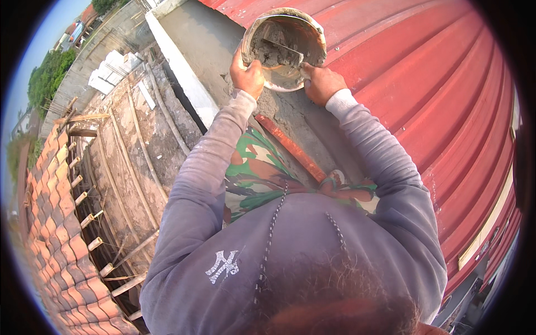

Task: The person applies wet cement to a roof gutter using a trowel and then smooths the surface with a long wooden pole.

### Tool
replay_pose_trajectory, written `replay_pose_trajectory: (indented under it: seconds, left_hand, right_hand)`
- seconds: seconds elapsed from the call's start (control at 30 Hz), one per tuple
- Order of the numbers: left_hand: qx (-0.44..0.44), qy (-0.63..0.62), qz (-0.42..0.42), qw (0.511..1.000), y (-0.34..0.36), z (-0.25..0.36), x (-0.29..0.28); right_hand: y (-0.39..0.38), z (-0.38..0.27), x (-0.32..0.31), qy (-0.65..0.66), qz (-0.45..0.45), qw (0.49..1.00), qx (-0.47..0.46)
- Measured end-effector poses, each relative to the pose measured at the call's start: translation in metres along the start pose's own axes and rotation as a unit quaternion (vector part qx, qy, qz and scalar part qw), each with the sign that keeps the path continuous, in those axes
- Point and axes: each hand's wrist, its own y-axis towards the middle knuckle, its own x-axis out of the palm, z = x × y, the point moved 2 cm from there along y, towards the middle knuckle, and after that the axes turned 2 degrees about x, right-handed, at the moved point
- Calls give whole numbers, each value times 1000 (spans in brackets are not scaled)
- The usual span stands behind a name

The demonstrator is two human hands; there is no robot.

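Both my hands hold a mortar-smeared bucket (pixel 314 40), tilted so that its mouth faces me. My left hand (pixel 249 76) is closed on its left side. My right hand (pixel 324 84) grips the lower right rim, with the thumb toward the inside. Wet grey mortar (pixel 267 51) clings to the bucket's inner wall. A thin straight-edged piece, perhaps a trowel blade, lies in the mortar; I cannot make out a handle. Below the bucket, an orange-red bar (pixel 290 146) rests on the grey mortar-covered strip between my legs.
Ribbed red metal roofing (pixel 413 84) slopes away on the right. At left, a white-edged ledge (pixel 181 67) borders a drop to a lower area with poles (pixel 131 151). Orange roof tiles (pixel 58 240) and white blocks (pixel 109 72) lie beyond.
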Motion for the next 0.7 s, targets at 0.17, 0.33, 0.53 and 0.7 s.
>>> replay_pose_trajectory:
  seconds: [0.17,0.33,0.53,0.7]
  left_hand:
    - [-21,-29,18,999,3,-6,-7]
    - [33,30,13,999,6,-11,-8]
    - [165,209,-10,964,2,5,-1]
    - [98,87,-70,989,6,14,-10]
  right_hand:
    - [4,4,-3,19,27,999,-11]
    - [14,4,6,-4,20,999,-34]
    - [61,35,-20,-13,-105,994,14]
    - [50,60,-19,280,-226,932,33]
